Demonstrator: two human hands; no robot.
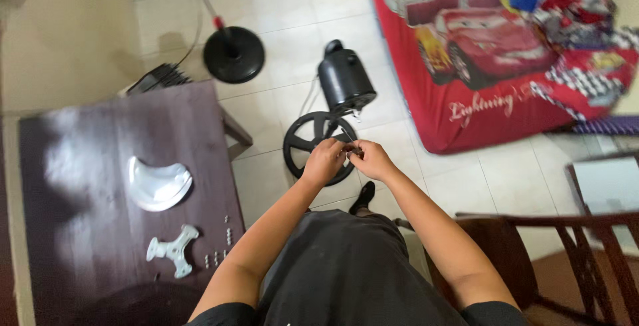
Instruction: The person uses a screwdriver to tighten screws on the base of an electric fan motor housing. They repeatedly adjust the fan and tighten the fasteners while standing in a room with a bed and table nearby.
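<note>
My left hand (323,161) and my right hand (371,160) meet in front of me, fingertips pinched together on a small thin part (353,148), too small to make out. A thin wire seems to run from it up toward the black fan motor housing (344,81) standing on the tiled floor. Below my hands lies a black round spoked fan part (307,141). My dark-clothed lap fills the bottom of the head view.
A dark wooden table (86,233) on my left carries a white curved plastic piece (158,183), a white three-armed piece (174,251) and several small screws (219,253). A black round fan base with pole (233,54) stands beyond. A red mattress (479,93) lies right; a wooden chair (566,246) sits near right.
</note>
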